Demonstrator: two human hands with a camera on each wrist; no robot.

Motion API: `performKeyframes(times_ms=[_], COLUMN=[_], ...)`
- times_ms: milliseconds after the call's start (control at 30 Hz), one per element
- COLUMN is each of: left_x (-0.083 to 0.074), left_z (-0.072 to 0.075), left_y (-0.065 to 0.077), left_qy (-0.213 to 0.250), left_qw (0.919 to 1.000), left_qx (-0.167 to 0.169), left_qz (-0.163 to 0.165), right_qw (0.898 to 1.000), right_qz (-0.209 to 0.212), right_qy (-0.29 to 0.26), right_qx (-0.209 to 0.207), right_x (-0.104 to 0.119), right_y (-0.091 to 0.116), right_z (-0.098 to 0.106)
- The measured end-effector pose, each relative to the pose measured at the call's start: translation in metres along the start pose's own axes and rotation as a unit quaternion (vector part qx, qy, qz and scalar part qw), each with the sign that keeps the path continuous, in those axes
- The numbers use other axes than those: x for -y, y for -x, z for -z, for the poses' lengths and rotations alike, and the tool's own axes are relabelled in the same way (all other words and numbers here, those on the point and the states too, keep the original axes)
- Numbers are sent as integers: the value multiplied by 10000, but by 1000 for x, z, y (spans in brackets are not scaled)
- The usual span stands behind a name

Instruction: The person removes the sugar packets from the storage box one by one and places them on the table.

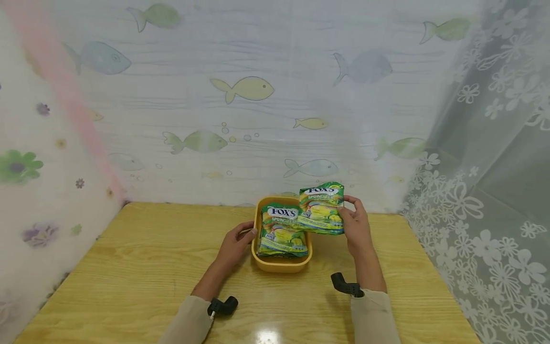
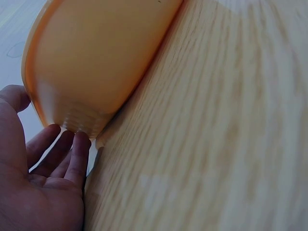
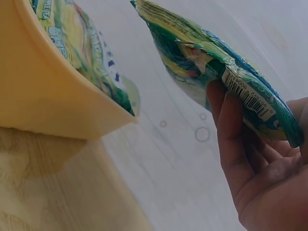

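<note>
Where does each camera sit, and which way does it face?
Head: on the head, facing forward and down at the table, yellow container, bag inside it and held bag; left hand, right hand and sleeves show.
Left wrist: on that wrist, facing the yellow container and table; only the left hand shows.
Right wrist: on that wrist, facing the held bag and yellow container; only the right hand shows.
Head and right wrist share the held bag.

The person wears a beige left sleeve (image 1: pixel 189 321) and right sleeve (image 1: pixel 375 315), with an angled black left mount (image 1: pixel 223 306), showing a white stub (image 1: pixel 212 315), and matching right mount (image 1: pixel 346 286).
</note>
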State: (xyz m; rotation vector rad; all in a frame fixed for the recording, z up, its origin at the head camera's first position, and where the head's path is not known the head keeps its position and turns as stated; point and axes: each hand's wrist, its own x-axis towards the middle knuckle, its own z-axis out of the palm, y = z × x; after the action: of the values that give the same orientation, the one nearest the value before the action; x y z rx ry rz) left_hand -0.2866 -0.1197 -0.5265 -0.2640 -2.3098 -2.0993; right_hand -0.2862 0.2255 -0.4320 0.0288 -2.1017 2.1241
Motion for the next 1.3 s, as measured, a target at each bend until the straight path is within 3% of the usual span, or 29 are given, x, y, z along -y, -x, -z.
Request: performKeyframes(times_ms=[500,1067,1300], left_x=[-4,2,2], left_z=[0,2,0], left_y=[-3,-2,-3], left_qy=[12,-62,-47], left_qw=[10000,10000,10000], left_qx=[8,18,-4], left_qz=[13,-16,-1], right_qw=[9996,9972,9974], right_qz=[-101,-348,-469], right_qy=[-187,-530,-386], right_qx=[-187,-392,-388], right_x=[-5,-30,-38], right_y=[-6,-12,-15], right_z=[18,25,27])
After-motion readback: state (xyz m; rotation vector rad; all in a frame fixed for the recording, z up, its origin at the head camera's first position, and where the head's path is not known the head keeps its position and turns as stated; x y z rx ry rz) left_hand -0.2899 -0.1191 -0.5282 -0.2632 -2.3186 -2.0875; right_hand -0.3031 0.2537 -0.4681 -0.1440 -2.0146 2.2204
